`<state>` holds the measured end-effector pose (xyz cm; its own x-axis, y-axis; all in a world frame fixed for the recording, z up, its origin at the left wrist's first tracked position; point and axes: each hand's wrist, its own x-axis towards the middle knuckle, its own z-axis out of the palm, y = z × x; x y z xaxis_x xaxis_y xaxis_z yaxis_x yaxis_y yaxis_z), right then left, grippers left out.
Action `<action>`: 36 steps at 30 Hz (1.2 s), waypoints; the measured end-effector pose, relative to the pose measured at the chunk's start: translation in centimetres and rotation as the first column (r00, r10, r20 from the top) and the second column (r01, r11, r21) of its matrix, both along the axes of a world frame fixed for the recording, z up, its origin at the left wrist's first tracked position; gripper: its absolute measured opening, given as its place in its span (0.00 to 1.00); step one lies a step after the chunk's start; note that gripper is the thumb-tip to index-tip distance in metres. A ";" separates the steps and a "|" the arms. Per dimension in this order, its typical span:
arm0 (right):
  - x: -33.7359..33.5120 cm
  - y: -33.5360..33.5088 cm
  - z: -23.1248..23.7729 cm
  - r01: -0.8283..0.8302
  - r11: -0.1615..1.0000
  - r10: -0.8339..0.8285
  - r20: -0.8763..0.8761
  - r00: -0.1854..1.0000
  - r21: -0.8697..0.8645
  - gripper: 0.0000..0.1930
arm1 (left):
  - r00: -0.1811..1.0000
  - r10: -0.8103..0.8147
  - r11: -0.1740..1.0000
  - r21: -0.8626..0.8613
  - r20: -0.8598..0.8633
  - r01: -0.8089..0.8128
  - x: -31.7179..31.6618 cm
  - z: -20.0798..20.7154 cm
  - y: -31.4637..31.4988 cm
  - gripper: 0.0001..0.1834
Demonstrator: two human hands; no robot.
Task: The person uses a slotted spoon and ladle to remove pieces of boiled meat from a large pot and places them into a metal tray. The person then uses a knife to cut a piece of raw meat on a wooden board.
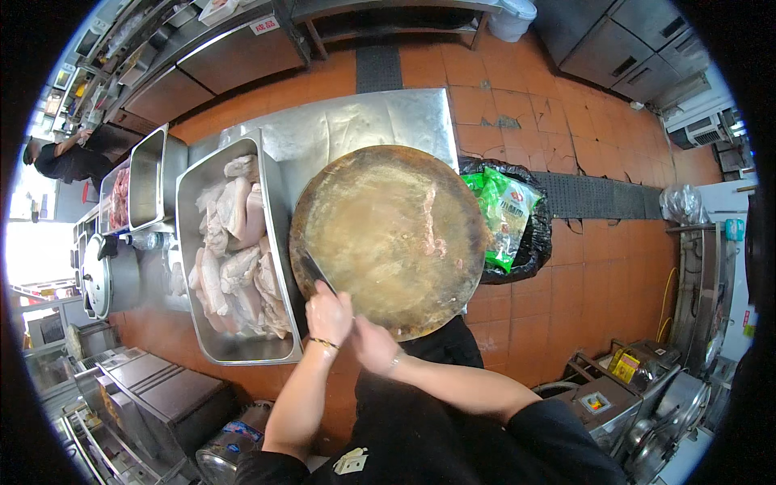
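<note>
A knife (318, 272) with a dark blade slants over the left front rim of a round wooden chopping block (380, 234). My left hand (327, 318), with a dark beaded bracelet at the wrist, is closed at the near end of this blade. Close against it, my right hand (376, 346) is curled too; what its fingers hold is hidden. Thin pale scraps of meat (430, 222) lie on the right half of the block. To the left, a deep steel pan (186, 234) holds several large pieces of pale raw meat (234, 267), reaching up beside my left hand.
Block and pan rest on a steel table (420, 109). Right of the block, a green and white plastic package (505, 214) sits in a black bag (537, 242). Another steel pan (149, 182) and a large lidded pot (121, 279) stand left. A person in black (77, 166) is far left.
</note>
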<state>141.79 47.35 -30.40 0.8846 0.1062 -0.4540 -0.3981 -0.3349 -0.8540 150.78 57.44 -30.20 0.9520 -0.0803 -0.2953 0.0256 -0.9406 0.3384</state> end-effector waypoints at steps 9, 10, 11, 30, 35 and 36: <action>-3.6 -15.4 0.2 0.119 0.977 -0.092 0.153 0.984 -0.179 0.09 | 0.998 0.017 0.978 -0.206 -0.052 -0.028 -3.6 -0.5 -16.0 0.31; -3.3 -16.9 0.4 0.139 0.973 -0.111 0.149 0.982 -0.186 0.09 | 0.991 0.026 0.966 -0.252 -0.131 -0.058 -2.8 -0.4 -17.6 0.31; -3.2 -17.9 0.5 0.164 0.962 -0.132 0.155 0.979 -0.217 0.09 | 0.995 0.032 0.956 -0.287 -0.097 -0.058 -2.5 -0.3 -18.9 0.30; -1.0 -20.7 -0.9 -0.361 0.898 0.401 0.129 0.907 -0.252 0.13 | 0.930 0.368 0.914 -0.178 -0.012 -0.364 -5.4 -0.8 -16.9 0.22; 1.9 -26.7 -0.4 -0.254 0.893 0.322 0.134 0.937 -0.371 0.11 | 0.938 0.347 0.892 -0.304 -0.019 -0.336 -1.4 -0.3 -23.8 0.24; 2.2 -27.1 -0.3 -0.210 0.910 0.289 0.184 0.940 -0.358 0.11 | 0.946 0.323 0.884 -0.349 -0.024 -0.311 -0.9 -0.3 -24.5 0.25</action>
<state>144.03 20.27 -30.70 0.9318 0.2167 -0.2912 -0.0728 -0.6744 -0.7347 149.92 32.98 -30.48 0.9526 0.1368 -0.2716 0.2856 -0.7092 0.6446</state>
